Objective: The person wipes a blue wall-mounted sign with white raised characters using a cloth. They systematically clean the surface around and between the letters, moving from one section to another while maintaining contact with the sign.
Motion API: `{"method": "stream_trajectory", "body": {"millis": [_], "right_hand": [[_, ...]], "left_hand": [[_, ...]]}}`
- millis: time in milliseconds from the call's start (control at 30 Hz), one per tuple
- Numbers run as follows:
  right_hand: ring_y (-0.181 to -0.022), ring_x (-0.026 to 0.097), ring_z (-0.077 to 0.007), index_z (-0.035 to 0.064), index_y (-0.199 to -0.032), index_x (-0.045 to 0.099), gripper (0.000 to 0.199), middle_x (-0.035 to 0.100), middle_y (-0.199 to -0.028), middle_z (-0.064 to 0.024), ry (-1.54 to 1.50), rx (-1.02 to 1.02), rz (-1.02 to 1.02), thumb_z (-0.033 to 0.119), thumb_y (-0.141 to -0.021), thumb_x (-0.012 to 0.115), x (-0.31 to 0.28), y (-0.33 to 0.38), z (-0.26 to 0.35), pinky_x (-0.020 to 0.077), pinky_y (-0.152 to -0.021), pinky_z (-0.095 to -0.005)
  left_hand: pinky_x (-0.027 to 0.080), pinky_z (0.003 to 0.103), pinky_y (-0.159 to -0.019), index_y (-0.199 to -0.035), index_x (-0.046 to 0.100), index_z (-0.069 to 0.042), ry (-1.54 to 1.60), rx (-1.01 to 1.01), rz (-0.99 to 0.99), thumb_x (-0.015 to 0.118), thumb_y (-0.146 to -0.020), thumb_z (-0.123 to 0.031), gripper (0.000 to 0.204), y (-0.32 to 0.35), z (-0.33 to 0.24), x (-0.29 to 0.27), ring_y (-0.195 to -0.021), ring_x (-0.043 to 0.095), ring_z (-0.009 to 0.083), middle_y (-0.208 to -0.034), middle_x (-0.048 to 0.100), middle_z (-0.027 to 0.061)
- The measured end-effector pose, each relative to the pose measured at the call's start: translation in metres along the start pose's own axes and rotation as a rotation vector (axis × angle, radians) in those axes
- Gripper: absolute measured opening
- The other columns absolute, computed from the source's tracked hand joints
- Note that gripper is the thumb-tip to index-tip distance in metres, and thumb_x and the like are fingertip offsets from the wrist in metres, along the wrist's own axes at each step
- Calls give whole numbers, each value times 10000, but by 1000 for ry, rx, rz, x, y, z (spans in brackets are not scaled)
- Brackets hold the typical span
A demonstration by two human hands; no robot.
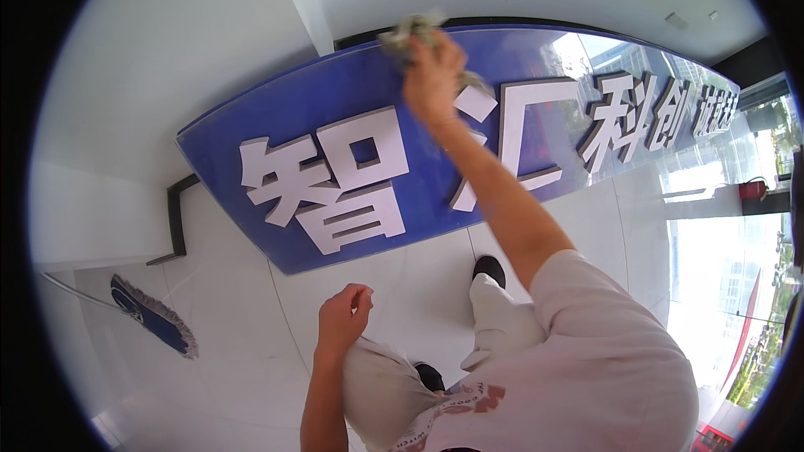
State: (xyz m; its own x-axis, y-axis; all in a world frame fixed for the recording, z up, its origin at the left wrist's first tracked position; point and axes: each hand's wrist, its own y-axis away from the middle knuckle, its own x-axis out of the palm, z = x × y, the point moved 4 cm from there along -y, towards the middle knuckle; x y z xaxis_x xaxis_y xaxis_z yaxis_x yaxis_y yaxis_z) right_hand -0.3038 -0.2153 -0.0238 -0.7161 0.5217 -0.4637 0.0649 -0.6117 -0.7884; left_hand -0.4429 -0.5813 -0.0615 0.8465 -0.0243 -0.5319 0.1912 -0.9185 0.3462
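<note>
My right arm reaches forward over a glossy blue sign board [435, 176] with raised white characters [362, 151]. In my right hand [433, 84] is a crumpled greenish-grey rag [409, 33], pressed at the board's far edge, above the gap between the two left-hand characters. Both the hand and the rag are slightly blurred. Off the board's near side, above my left thigh, hangs my left hand [343, 315]. Its fingers are curled in, and nothing shows in them.
A dust mop [155, 318] with a blue head and grey fringe lies on the pale tiled floor [243, 326] at left. White wall [167, 42] stands behind the board. Glass panes [712, 285] and a red object [753, 189] are at right. My shoes are close to the board.
</note>
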Motion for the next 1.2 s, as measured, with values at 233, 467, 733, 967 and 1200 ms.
{"method": "stream_trajectory", "body": {"millis": [233, 467, 733, 967, 1200], "right_hand": [[-1107, 541, -366, 170, -1133, 671, 416, 567, -1235, -143, -140, -230, 243, 24, -744, 654, -11, 37, 20, 439, -965, -460], [-1038, 585, -359, 115, -1154, 638, 390, 530, -1260, -184, 230, -243, 467, 38, -772, 622, -69, 41, -27, 566, -800, -429], [-1004, 643, -386, 110, -1387, 408, 567, 428, -1346, -271, 189, 0, 1299, 97, -843, 569, -79, 271, -26, 591, -660, -469], [-956, 618, -409, 97, -1286, 571, 415, 610, -1059, -202, -320, 444, 1027, 210, -890, 625, -131, 291, -45, 512, -820, -442], [-1210, 493, -343, 153, -1300, 598, 438, 528, -1324, -121, -370, -330, 579, 148, -865, 646, -35, 54, 84, 400, -1020, -465]], "left_hand": [[522, 289, -659, -963, 672, -53, 40, 27, 74, 611, -936, -181, 144, -14, -12, 15, -689, 696, 173, -741, 703, 57], [504, 315, -639, -961, 667, -70, -16, 41, 117, 609, -945, -219, 161, -18, -14, 25, -651, 659, 200, -741, 691, 57], [507, 344, -690, -981, 657, -81, -27, 0, 225, 582, -942, -270, 207, -30, -23, 40, -734, 676, 231, -806, 707, 69], [508, 318, -701, -992, 656, -81, -81, -41, 232, 573, -946, -233, 179, -25, -10, 34, -743, 681, 202, -792, 701, 57], [506, 269, -685, -999, 656, -55, -126, -38, 260, 565, -955, -181, 161, -34, -17, 35, -729, 686, 149, -779, 696, 47]]}}
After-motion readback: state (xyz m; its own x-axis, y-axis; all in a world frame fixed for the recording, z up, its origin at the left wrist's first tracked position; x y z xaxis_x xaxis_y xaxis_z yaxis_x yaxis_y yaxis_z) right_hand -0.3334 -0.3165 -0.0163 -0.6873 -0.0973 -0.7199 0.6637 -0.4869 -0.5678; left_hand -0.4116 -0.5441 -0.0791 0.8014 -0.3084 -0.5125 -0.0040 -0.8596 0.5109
